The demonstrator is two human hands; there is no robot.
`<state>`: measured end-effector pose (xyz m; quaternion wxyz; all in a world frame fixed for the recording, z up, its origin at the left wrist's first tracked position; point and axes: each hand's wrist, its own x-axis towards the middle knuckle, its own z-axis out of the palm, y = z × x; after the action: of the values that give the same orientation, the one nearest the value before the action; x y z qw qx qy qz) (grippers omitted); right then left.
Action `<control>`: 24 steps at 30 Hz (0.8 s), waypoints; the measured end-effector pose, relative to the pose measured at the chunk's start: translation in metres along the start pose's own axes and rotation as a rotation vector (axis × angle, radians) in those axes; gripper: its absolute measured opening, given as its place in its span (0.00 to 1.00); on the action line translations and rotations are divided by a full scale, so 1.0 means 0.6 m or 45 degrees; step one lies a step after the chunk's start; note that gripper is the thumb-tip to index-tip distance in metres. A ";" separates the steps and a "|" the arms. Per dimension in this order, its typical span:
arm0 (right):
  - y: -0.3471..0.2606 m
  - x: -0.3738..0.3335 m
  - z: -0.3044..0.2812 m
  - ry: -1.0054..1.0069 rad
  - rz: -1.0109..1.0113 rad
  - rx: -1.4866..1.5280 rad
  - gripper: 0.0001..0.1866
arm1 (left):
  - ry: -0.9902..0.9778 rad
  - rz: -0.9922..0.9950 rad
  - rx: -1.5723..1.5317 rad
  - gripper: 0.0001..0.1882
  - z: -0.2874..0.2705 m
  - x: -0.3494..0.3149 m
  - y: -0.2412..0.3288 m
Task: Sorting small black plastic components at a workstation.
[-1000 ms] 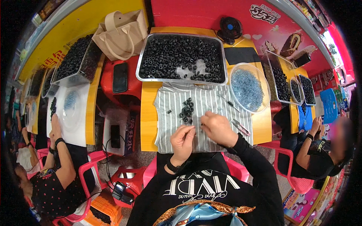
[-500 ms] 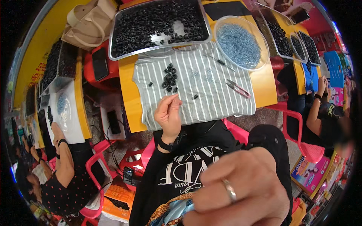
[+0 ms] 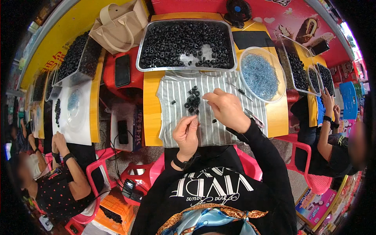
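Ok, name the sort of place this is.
Probably a small shop or snack bar used as a shared workroom: people sit at yellow tables, a tray holds black rings, and the red wall pictures ice cream.

Over a striped cloth (image 3: 172, 129) on a yellow desk (image 3: 151, 127), the left hand (image 3: 185, 137), thumb and finger close together, sits at six o'clock from a small pile of black rings (image 3: 192, 102); the right hand (image 3: 227, 108) curls between three and four. A clear tray (image 3: 184, 69) of more rings stands at twelve, a bowl (image 3: 270, 100) of blue beads (image 3: 259, 76) at two.
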<state>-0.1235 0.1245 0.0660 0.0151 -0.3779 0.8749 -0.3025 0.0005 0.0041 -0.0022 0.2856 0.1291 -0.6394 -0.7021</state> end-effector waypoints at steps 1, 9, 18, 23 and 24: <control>-0.002 0.012 0.010 -0.022 0.005 -0.069 0.09 | 0.001 0.031 0.040 0.05 0.001 0.001 -0.001; 0.021 0.054 0.048 -0.063 -0.116 -0.270 0.09 | -0.050 0.038 0.028 0.05 0.001 0.005 -0.008; 0.036 0.057 0.066 -0.014 -0.117 -0.286 0.07 | -0.074 0.044 0.024 0.05 0.002 0.005 -0.007; 0.010 0.017 0.013 -0.020 0.014 0.183 0.08 | -0.047 0.055 0.014 0.06 0.001 0.005 -0.009; -0.006 -0.002 -0.005 -0.084 0.118 0.280 0.09 | -0.089 0.024 -0.015 0.08 -0.001 0.004 -0.012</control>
<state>-0.1213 0.1250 0.0701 0.0991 -0.3429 0.8520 -0.3829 -0.0028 0.0024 -0.0087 0.2705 0.0967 -0.6462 -0.7071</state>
